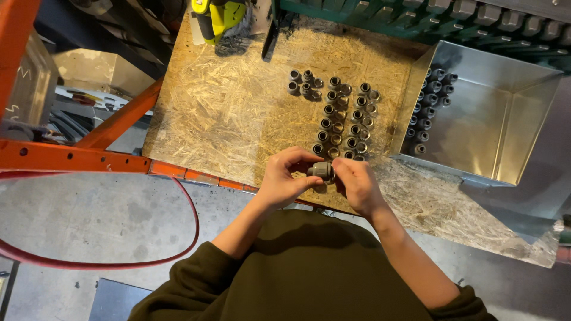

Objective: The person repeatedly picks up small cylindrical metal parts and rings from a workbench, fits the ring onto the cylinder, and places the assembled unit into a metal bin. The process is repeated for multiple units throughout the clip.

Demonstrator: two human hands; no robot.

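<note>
Just inside the board's near edge [238, 178], both hands [282, 178] [357, 184] around a grey fitting [322, 171].

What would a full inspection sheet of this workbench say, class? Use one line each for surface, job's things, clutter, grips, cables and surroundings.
Surface: pale chipboard bench top on an orange steel frame.
Job's things: small grey metal cylindrical fitting held between both hands; matching grey fittings in rows on the board; more lined up in the shiny sheet-metal tray.
Clutter: yellow-green power tool at the far edge.
Grips: left hand and right hand both closed on the fitting.
Cables: red hose looping over the floor.
Surroundings: grey concrete floor; green rack behind.
</note>
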